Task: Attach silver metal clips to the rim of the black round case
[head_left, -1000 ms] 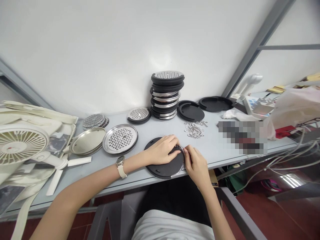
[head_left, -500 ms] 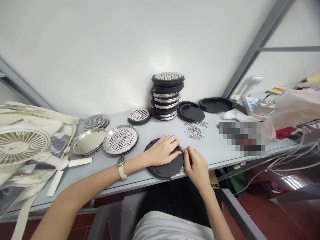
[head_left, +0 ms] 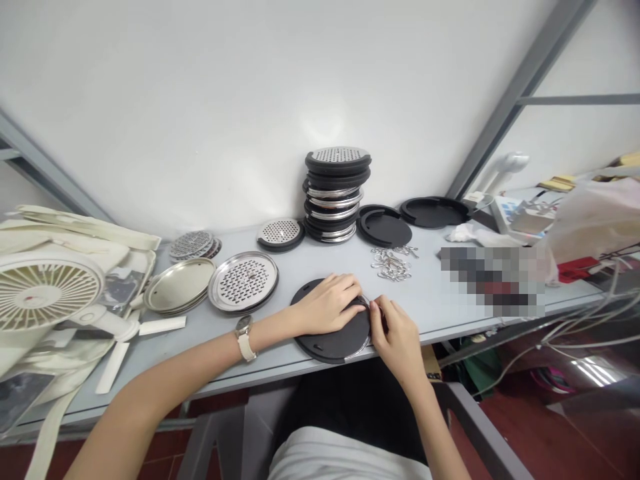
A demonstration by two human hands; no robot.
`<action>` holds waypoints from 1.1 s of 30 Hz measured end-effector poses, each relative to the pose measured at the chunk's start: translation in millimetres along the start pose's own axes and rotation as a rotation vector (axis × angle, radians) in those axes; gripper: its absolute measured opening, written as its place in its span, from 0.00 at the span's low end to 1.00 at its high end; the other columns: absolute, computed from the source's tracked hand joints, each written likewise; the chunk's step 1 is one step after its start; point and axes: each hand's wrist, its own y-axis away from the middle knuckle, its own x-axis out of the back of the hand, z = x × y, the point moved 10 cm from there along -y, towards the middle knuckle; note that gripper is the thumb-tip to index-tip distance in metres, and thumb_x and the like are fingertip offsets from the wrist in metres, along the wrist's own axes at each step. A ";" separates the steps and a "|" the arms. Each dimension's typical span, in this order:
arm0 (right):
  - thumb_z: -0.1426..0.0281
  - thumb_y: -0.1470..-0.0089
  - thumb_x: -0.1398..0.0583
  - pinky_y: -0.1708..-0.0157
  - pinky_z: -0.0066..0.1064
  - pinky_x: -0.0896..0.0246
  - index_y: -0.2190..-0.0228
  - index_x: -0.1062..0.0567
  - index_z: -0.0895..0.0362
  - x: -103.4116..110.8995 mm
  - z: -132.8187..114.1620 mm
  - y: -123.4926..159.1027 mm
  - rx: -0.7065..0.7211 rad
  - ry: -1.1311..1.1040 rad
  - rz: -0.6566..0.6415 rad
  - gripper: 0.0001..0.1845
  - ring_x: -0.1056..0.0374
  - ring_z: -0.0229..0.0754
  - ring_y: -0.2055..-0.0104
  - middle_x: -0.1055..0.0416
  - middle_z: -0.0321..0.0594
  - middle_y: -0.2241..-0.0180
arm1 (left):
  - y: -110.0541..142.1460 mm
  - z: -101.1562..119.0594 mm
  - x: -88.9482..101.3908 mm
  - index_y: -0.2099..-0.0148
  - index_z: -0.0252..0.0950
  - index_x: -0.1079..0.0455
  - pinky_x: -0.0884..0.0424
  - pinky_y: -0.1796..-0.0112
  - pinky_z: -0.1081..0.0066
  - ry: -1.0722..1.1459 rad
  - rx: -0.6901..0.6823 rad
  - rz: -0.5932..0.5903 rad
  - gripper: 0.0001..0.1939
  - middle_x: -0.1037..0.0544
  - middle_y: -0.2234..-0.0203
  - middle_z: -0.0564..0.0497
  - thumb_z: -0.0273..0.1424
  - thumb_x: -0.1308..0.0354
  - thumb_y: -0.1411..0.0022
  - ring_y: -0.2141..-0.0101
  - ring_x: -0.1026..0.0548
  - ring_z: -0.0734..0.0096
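A round black disc lies at the table's front edge, with a strip of shiny metal rim showing along its right side. My left hand rests palm down across it, fingers extended and thumb apart, the tips reaching its right part. At that right rim my right hand is closed in a pinch; what sits between thumb and forefinger is hidden. Just beyond the hands is a small heap of wire clips. Left of the disc lies a perforated metal grater plate on a dark base.
A tall stack of black and metal discs stands against the wall. Black trays lie right of it, metal plates to the left. A white fan sits far left; a plastic bag and cables are at right.
Both hands stay at the disc in nearly the same pose. The whole view has shifted slightly, so everything appears a little lower and further right.
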 end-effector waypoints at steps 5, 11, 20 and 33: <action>0.63 0.36 0.55 0.70 0.29 0.47 0.74 0.42 0.53 -5.7 2.9 -10.7 -0.014 -0.188 -0.220 0.15 0.41 0.40 0.73 0.40 0.33 0.77 | 0.7 -2.6 0.1 0.54 0.33 0.36 0.37 0.53 0.63 0.002 0.019 -0.003 0.10 0.30 0.60 0.45 0.34 0.52 0.32 0.57 0.32 0.61; 0.61 0.38 0.53 0.72 0.27 0.45 0.76 0.40 0.54 -18.7 0.2 -27.0 -0.014 -0.282 -0.658 0.16 0.42 0.38 0.74 0.39 0.31 0.78 | 1.8 -8.9 2.6 0.53 0.34 0.37 0.36 0.53 0.63 0.036 0.070 -0.001 0.10 0.30 0.59 0.45 0.34 0.51 0.33 0.57 0.32 0.62; 0.60 0.37 0.54 0.74 0.27 0.46 0.77 0.39 0.54 -20.5 2.3 -30.8 -0.062 -0.293 -0.568 0.18 0.41 0.37 0.76 0.39 0.30 0.80 | 2.6 -18.8 6.1 0.54 0.35 0.37 0.36 0.53 0.63 0.049 0.122 0.023 0.10 0.31 0.59 0.46 0.34 0.50 0.33 0.57 0.32 0.62; 0.62 0.37 0.54 0.74 0.27 0.45 0.75 0.39 0.53 -17.9 0.8 -31.2 -0.047 -0.288 -0.558 0.16 0.40 0.38 0.76 0.38 0.30 0.80 | 2.9 -17.6 6.2 0.54 0.34 0.38 0.35 0.54 0.64 0.070 0.108 0.031 0.09 0.32 0.60 0.46 0.33 0.50 0.33 0.58 0.32 0.63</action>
